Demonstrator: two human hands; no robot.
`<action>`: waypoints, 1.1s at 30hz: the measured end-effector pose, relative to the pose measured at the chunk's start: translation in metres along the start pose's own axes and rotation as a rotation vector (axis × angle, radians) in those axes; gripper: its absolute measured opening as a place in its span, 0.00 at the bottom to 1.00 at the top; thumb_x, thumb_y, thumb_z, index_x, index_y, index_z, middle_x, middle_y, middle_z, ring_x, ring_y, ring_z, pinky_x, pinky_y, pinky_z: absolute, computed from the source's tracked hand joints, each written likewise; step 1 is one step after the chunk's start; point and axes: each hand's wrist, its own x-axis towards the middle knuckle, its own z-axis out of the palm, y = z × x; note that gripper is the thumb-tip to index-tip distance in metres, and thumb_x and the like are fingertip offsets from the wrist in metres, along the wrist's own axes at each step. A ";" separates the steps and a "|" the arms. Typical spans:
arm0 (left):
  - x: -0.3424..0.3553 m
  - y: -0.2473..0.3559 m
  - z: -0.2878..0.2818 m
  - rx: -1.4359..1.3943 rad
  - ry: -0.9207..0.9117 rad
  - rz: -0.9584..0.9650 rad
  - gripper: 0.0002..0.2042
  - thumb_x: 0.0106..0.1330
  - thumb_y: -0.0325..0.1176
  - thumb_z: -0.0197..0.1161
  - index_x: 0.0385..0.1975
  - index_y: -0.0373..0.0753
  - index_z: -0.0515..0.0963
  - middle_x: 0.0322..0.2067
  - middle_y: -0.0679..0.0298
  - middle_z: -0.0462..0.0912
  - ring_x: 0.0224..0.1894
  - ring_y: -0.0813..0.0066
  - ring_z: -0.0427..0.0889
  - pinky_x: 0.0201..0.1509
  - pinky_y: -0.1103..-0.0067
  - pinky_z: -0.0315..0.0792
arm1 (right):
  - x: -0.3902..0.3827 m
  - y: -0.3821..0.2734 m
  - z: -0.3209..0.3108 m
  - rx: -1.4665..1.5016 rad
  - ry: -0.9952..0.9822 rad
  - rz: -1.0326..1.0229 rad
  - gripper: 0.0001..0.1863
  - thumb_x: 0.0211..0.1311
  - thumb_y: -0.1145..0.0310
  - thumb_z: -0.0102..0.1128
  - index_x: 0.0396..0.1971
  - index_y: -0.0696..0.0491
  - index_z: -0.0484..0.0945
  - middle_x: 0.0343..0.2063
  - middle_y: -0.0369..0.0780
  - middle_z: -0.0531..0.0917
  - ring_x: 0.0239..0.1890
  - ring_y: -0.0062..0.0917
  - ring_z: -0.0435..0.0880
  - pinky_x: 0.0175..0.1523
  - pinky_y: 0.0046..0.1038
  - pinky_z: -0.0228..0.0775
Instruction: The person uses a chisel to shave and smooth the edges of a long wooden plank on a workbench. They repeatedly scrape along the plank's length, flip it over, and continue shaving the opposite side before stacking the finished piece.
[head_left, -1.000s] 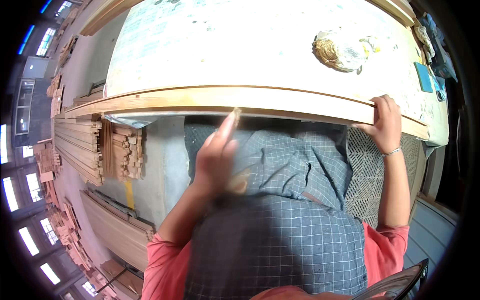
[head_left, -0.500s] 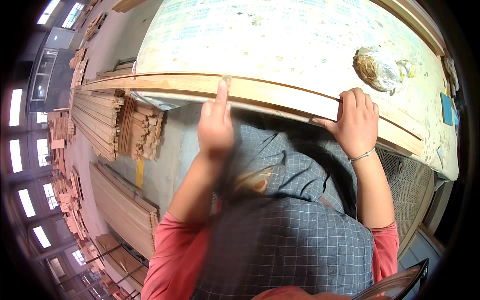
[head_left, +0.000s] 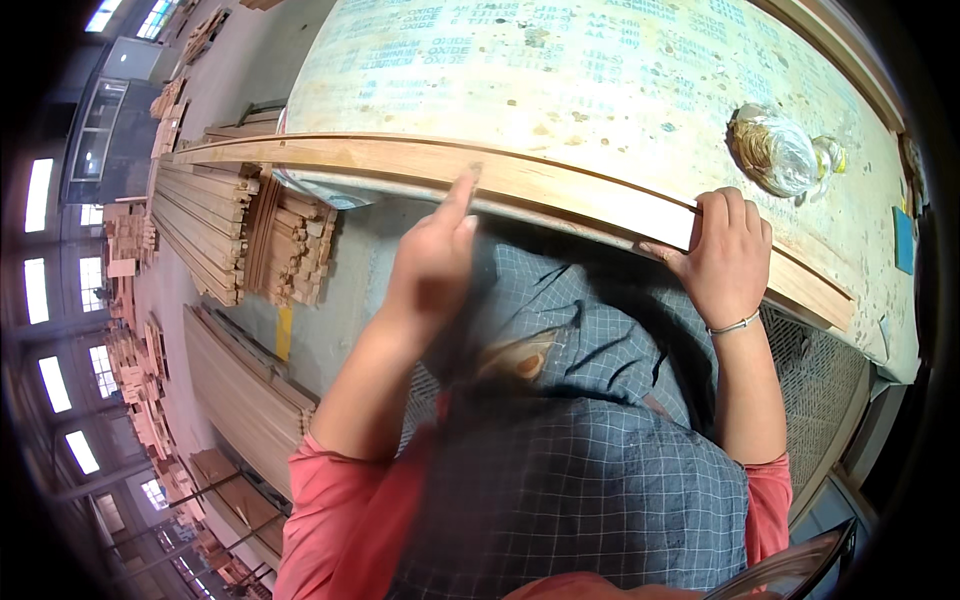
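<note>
A long pale wooden strip point(head_left: 540, 185) lies along the near edge of the light, stained worktable point(head_left: 600, 70). My right hand point(head_left: 728, 262) grips it near its right end, fingers over the top and thumb along the front. My left hand point(head_left: 432, 255) is at the strip's front face left of centre, index finger extended upward and the others curled; a small blurred tan piece at the fingertip is too unclear to name. A clear plastic bag with a yellowish coil point(head_left: 775, 150) lies on the table toward the right.
Stacked timber lengths point(head_left: 200, 225) and long boards point(head_left: 240, 400) stand at the left, with more wood piles point(head_left: 125, 260) along the workshop floor. A blue flat object point(head_left: 903, 240) is at the table's right. My checked apron point(head_left: 580, 500) is below my hands.
Since a second ago my left hand has risen to the strip and moved slightly along it, blurred. My right hand still grips the strip. The view has shifted and tilted.
</note>
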 end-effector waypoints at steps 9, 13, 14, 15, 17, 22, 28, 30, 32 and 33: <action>-0.009 0.007 -0.002 0.073 -0.197 0.149 0.22 0.71 0.26 0.51 0.66 0.36 0.67 0.60 0.50 0.76 0.62 0.60 0.75 0.65 0.73 0.67 | -0.002 0.002 0.001 0.004 0.029 -0.011 0.34 0.34 0.43 0.74 0.35 0.53 0.72 0.34 0.39 0.73 0.38 0.34 0.73 0.44 0.34 0.63; -0.002 -0.002 -0.005 -0.103 0.008 0.024 0.22 0.72 0.26 0.51 0.66 0.34 0.66 0.63 0.51 0.73 0.65 0.68 0.72 0.67 0.78 0.63 | -0.002 0.002 0.001 -0.022 -0.011 0.010 0.33 0.34 0.44 0.75 0.34 0.53 0.73 0.35 0.39 0.74 0.39 0.33 0.73 0.44 0.34 0.63; -0.001 -0.007 0.004 -0.092 0.043 0.058 0.22 0.72 0.26 0.51 0.66 0.33 0.66 0.63 0.52 0.73 0.65 0.68 0.72 0.67 0.78 0.63 | -0.001 0.001 -0.001 -0.007 0.016 -0.001 0.33 0.35 0.44 0.75 0.34 0.53 0.73 0.35 0.39 0.74 0.39 0.33 0.74 0.44 0.34 0.63; -0.003 -0.009 0.007 -0.076 -0.007 0.057 0.23 0.72 0.26 0.51 0.67 0.34 0.66 0.64 0.51 0.72 0.65 0.68 0.72 0.67 0.79 0.62 | -0.001 0.000 0.000 -0.004 0.007 0.004 0.33 0.35 0.44 0.75 0.34 0.53 0.74 0.35 0.39 0.74 0.39 0.33 0.74 0.45 0.34 0.63; -0.007 -0.005 0.006 -0.044 -0.120 0.096 0.23 0.72 0.26 0.51 0.67 0.38 0.67 0.58 0.55 0.76 0.55 0.72 0.76 0.60 0.80 0.67 | 0.000 0.001 0.001 -0.003 -0.002 0.007 0.33 0.34 0.44 0.76 0.34 0.53 0.74 0.35 0.39 0.74 0.39 0.33 0.74 0.45 0.34 0.64; -0.009 0.007 0.003 -0.325 -0.129 -0.158 0.25 0.73 0.27 0.50 0.70 0.48 0.65 0.23 0.74 0.68 0.20 0.87 0.66 0.24 0.86 0.64 | -0.001 0.002 0.000 0.005 0.035 0.004 0.33 0.33 0.45 0.77 0.33 0.53 0.73 0.33 0.38 0.74 0.38 0.33 0.74 0.44 0.34 0.64; -0.009 0.014 0.028 -0.197 -0.136 0.047 0.23 0.71 0.27 0.51 0.67 0.44 0.69 0.29 0.68 0.77 0.28 0.78 0.73 0.34 0.81 0.70 | 0.000 0.001 0.001 -0.007 0.037 -0.007 0.33 0.33 0.43 0.76 0.33 0.53 0.74 0.32 0.38 0.74 0.37 0.32 0.74 0.43 0.33 0.64; -0.006 0.017 0.032 0.012 -0.048 0.217 0.23 0.70 0.25 0.53 0.65 0.42 0.71 0.40 0.57 0.81 0.39 0.65 0.79 0.46 0.76 0.73 | -0.002 0.002 0.001 0.003 0.030 0.003 0.33 0.32 0.44 0.76 0.33 0.53 0.74 0.33 0.38 0.74 0.38 0.32 0.74 0.44 0.33 0.64; -0.006 0.014 0.040 0.203 0.033 0.291 0.24 0.67 0.23 0.57 0.64 0.42 0.71 0.40 0.50 0.81 0.40 0.53 0.80 0.47 0.71 0.75 | -0.001 0.002 0.000 -0.017 0.015 0.009 0.33 0.32 0.45 0.77 0.33 0.53 0.74 0.33 0.38 0.74 0.38 0.32 0.74 0.44 0.33 0.64; -0.011 0.016 0.042 0.272 0.037 0.281 0.25 0.66 0.23 0.58 0.64 0.44 0.71 0.36 0.51 0.79 0.37 0.53 0.78 0.44 0.70 0.74 | 0.000 0.002 0.000 0.022 0.021 0.008 0.33 0.31 0.46 0.78 0.33 0.53 0.73 0.33 0.38 0.74 0.38 0.32 0.74 0.44 0.33 0.64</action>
